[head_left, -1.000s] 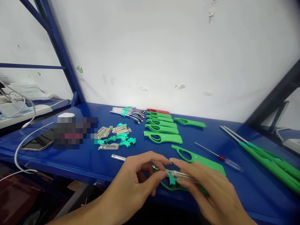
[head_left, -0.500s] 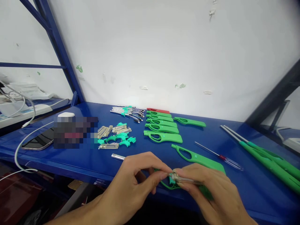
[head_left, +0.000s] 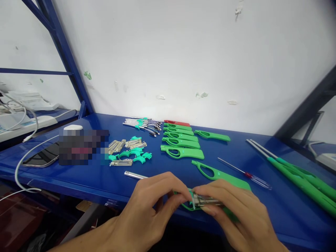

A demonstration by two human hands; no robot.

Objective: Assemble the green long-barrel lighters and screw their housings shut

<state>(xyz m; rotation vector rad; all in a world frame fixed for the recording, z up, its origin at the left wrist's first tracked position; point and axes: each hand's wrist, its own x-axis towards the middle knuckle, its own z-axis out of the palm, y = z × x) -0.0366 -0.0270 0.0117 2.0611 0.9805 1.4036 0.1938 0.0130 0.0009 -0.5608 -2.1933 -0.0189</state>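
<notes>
My right hand (head_left: 233,206) pinches a clear gas tank (head_left: 207,201) between thumb and fingers, above a green lighter shell (head_left: 231,214) at the table's front edge. At the tank's left end, my left hand (head_left: 157,206) has thumb and index finger closed on a small teal part (head_left: 191,203), partly hidden by the fingertips. A silver metal tube (head_left: 135,175) lies behind my left hand and runs out of sight behind it. Just beyond my right hand rests another green shell (head_left: 223,176).
On the blue table (head_left: 89,178) are clear tanks (head_left: 122,162), teal triggers (head_left: 139,159), metal rods with wires (head_left: 139,122), a row of green shells (head_left: 183,152), a red shell (head_left: 177,123), a screwdriver (head_left: 248,175), long lighters (head_left: 296,175) and a phone (head_left: 43,155).
The clear tank has turned slightly between my fingers, and the teal part at its end shows at a different angle. My left fingertips have shifted slightly; the view has moved a little.
</notes>
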